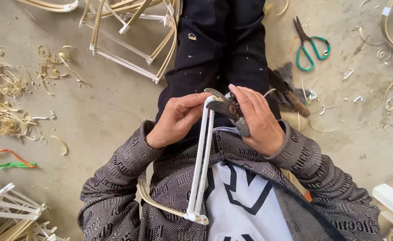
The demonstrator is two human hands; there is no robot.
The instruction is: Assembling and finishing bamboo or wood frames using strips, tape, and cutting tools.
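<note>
Left hand (176, 120) pinching top of paired white sticks (202, 165), long axis running toward body; right hand (256, 118) wrapped around pliers (227, 109), jaws biting that tip.

We look straight down at our lap, where our left hand (175, 120) pinches the top of a pair of white-wrapped sticks (202, 165) joined at their lower end, standing nearly upright against our patterned jacket (129, 187). Our right hand (256, 119) is closed around grey pruning shears (228, 109), whose blades meet the upper end of the sticks. On the concrete floor (107, 111) ahead lies a frame of bamboo strips (129, 40) bound in white at the joints, with bamboo shavings (4, 102) scattered to the left. Green-handled scissors (310, 44) lie to the right, well apart from our hands.
</note>
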